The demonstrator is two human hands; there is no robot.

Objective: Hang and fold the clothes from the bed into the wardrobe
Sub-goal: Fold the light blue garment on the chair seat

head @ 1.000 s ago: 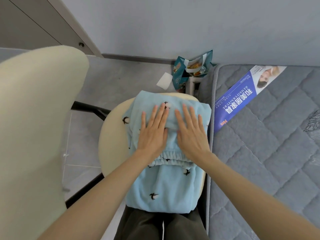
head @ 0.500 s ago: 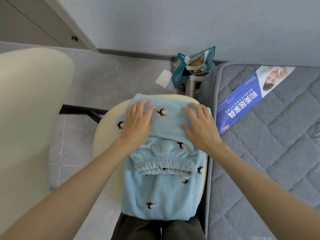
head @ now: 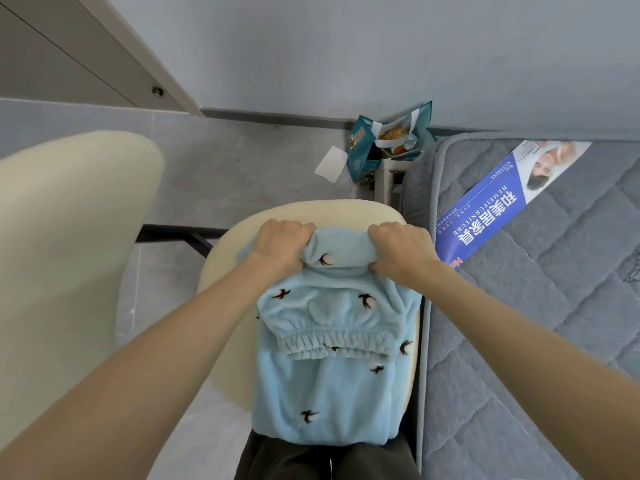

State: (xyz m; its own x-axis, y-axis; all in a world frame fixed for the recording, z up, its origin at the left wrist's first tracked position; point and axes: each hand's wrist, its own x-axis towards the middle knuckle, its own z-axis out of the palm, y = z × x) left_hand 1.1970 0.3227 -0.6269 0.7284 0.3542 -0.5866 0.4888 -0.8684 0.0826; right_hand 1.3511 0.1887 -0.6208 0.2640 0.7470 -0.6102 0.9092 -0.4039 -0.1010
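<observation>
Left hand [head: 282,245], right hand [head: 403,249] clutch far fold of blue garment [head: 332,393]; fingertips buried in cloth

Fluffy fleece trousers [head: 332,382]; quilted cloth mattress [head: 540,306].

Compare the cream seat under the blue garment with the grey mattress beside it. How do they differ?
The cream seat is smooth and round-edged; the grey mattress is quilted in diamonds. The seat bears the blue garment, gripped at its far end by the left hand and right hand; the mattress bears a blue leaflet. Both look padded and lie side by side.
</observation>
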